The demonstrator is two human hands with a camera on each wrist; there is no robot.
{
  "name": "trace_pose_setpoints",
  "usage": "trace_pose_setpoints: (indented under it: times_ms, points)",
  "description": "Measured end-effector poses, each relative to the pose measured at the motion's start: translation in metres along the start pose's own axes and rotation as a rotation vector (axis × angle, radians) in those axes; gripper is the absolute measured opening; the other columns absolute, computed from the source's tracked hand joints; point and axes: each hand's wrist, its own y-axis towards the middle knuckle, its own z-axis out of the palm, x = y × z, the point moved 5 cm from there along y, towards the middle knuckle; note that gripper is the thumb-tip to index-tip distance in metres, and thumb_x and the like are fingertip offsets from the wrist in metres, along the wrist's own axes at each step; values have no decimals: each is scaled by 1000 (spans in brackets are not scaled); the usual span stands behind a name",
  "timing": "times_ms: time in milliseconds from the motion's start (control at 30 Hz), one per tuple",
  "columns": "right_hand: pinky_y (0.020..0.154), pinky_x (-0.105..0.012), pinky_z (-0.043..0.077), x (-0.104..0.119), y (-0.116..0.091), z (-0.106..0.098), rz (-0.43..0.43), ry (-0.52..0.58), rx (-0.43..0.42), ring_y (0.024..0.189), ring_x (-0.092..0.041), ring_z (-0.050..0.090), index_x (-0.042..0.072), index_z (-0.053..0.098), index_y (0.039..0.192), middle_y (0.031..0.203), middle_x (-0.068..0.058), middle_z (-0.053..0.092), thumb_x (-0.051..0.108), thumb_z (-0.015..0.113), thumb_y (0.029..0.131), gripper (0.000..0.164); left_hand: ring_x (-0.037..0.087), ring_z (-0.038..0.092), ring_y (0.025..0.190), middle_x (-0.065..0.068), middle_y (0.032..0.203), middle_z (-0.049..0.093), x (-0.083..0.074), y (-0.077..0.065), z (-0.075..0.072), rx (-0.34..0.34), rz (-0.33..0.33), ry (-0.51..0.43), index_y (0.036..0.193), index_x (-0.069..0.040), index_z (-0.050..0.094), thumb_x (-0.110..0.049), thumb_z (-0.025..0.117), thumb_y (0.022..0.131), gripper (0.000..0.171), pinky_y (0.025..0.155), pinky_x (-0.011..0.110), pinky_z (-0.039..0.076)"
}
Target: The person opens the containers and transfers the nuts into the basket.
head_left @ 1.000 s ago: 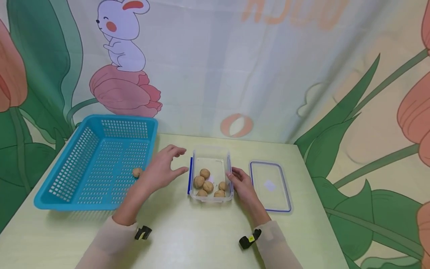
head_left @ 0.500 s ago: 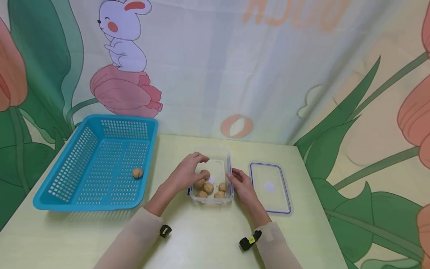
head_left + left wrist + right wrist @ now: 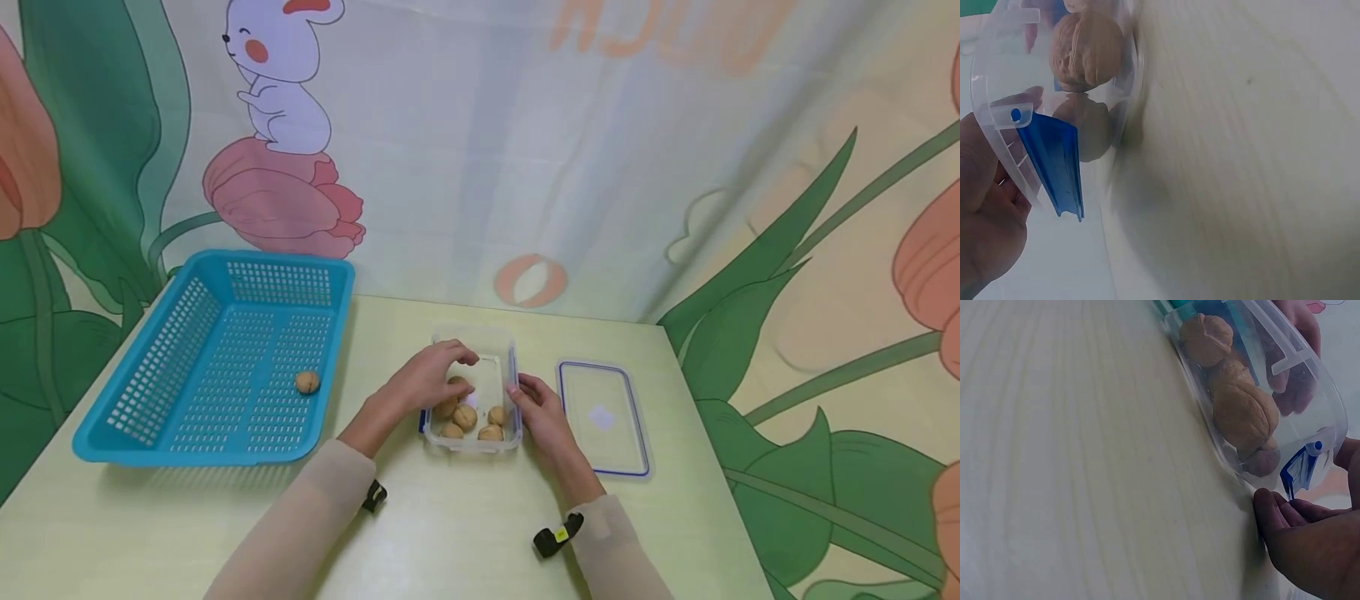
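Note:
A clear plastic food container (image 3: 474,446) with blue-edged side flaps stands on the table, holding several walnuts (image 3: 465,417) towards its near end. My left hand (image 3: 427,375) reaches over the container's left wall, thumb and fingers spread apart above the walnuts, no nut visible between them. In the left wrist view, that hand (image 3: 988,225) shows behind the blue flap (image 3: 1054,159). My right hand (image 3: 546,417) holds the right side, its thumb at the rim and fingers outside. The right wrist view shows this hand (image 3: 1316,544) at the flap, with walnuts (image 3: 1244,412) seen through the wall.
At left is a blue plastic basket (image 3: 258,375) with one walnut (image 3: 307,382) inside near its right wall. The container's blue-rimmed lid (image 3: 602,417) lies flat to the right of my right hand. A printed curtain (image 3: 420,167) hangs behind the table (image 3: 465,533).
My left hand has moved right, from the gap beside the basket to inside the container, over the walnuts. The right hand stays at the container's right side.

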Motion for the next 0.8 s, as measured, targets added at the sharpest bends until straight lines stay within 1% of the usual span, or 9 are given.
trace_pose_setpoints:
  times_ms: [100,200,400,533,700,800]
  points:
    - [116,-47,45,1,0,0,-3,-4,1,135,-32,56,2,51,152,148,-21,58,28,66,107,54,26,62,127,6,132,68,0,3,1,44,12,55,134,-6,69,-21,82,95,44,110,44,50]
    - [116,-47,45,1,0,0,-3,-5,1,135,-32,56,2,51,152,148,-22,58,29,66,107,55,26,62,127,6,132,68,0,6,2,90,10,115,135,-6,69,-22,79,97,42,110,44,50]
    - [115,-44,45,1,1,3,-11,-6,16,134,-31,56,1,51,152,148,-23,57,29,67,107,56,24,64,124,4,131,68,0,8,-1,163,-29,219,135,-8,70,-23,78,99,40,106,42,53]
    - [115,-44,46,2,2,3,-10,-4,15,134,-30,56,1,51,152,148,-22,57,28,66,107,54,26,66,121,6,129,69,-3,11,-3,176,-22,263,134,-7,71,-22,77,98,39,104,42,54]
    - [114,-43,47,3,0,1,-8,-2,9,132,-30,57,1,51,152,147,-22,58,27,66,108,53,26,67,117,6,126,71,-7,15,1,191,-22,304,131,-7,72,-20,77,97,37,102,42,55]
    - [113,-43,47,2,-1,0,-7,1,1,132,-31,57,1,51,152,147,-23,58,27,66,107,54,24,69,108,5,118,73,-8,17,5,207,-23,333,125,-8,75,-22,79,96,32,95,41,57]
